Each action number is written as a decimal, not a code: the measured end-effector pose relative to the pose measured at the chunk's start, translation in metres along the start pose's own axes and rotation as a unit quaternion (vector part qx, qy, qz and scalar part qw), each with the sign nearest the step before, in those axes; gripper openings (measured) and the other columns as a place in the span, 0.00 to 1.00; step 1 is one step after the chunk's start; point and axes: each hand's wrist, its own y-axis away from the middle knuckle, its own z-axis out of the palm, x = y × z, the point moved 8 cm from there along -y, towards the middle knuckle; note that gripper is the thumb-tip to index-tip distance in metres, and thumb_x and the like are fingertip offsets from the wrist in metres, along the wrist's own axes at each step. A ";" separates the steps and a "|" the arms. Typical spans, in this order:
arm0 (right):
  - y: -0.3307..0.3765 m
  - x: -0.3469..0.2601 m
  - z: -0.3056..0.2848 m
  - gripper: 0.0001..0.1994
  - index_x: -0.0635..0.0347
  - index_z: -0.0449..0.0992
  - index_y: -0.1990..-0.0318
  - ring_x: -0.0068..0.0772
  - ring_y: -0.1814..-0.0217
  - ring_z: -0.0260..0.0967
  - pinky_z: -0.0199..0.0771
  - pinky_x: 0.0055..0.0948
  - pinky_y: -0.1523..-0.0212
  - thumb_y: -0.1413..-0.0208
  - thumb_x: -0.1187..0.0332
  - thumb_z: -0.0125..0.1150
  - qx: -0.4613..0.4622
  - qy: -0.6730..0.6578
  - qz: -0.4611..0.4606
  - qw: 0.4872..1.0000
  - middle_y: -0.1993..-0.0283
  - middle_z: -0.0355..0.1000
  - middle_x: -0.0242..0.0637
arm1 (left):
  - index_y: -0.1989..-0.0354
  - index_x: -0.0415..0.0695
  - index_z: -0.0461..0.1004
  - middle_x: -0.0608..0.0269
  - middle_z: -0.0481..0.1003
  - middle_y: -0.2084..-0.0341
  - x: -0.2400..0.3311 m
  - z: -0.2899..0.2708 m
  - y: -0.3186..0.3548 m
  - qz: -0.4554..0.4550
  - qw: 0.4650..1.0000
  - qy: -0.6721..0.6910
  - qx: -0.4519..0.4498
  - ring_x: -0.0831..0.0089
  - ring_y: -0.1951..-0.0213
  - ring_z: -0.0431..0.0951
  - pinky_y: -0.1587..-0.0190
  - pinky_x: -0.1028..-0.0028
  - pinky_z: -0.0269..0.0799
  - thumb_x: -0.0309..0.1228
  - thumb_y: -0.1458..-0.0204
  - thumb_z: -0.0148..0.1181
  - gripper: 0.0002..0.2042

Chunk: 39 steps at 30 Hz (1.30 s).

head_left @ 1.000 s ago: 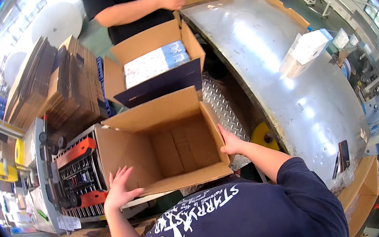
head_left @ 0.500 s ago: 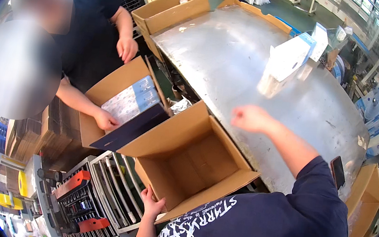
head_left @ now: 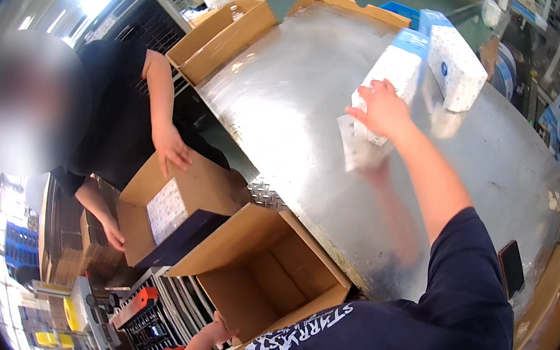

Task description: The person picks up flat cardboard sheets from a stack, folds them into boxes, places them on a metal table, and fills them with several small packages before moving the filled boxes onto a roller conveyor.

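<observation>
My left hand [head_left: 217,331] grips the near left wall of an open cardboard box [head_left: 280,283], whose visible inside is bare. Stretched out over the metal table [head_left: 287,113], my right hand [head_left: 384,111] lies against a white, blue-ended pack [head_left: 406,61] with fingers spread. Whether its fingertips press on the pack I cannot tell. A second white and blue pack [head_left: 455,67] stands just to the right of it. A loose pale flap or sheet [head_left: 358,150] shows below the hand, beside the pack's near end.
At the left, another person holds a cardboard box [head_left: 212,184] with patterned packs [head_left: 167,213] inside, close to my box. A long cardboard tray [head_left: 223,38] lines the table's far left edge. A phone [head_left: 511,268] lies near my right elbow, by another carton [head_left: 550,306].
My right hand has moved forward to the nearer pack, its fingers now spread. My left hand stays on the box. The other person's hands and box have shifted, and the box tilts differently.
</observation>
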 end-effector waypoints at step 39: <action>0.004 0.147 -0.083 0.30 0.44 0.64 0.41 0.54 0.37 0.53 0.61 0.43 0.43 0.51 0.44 0.54 0.094 -0.003 0.124 0.988 0.36 0.55 0.42 | 0.59 0.48 0.76 0.54 0.76 0.64 0.034 -0.080 -0.076 0.046 0.914 -0.403 0.004 0.58 0.67 0.77 0.60 0.64 0.72 0.63 0.53 0.47 0.30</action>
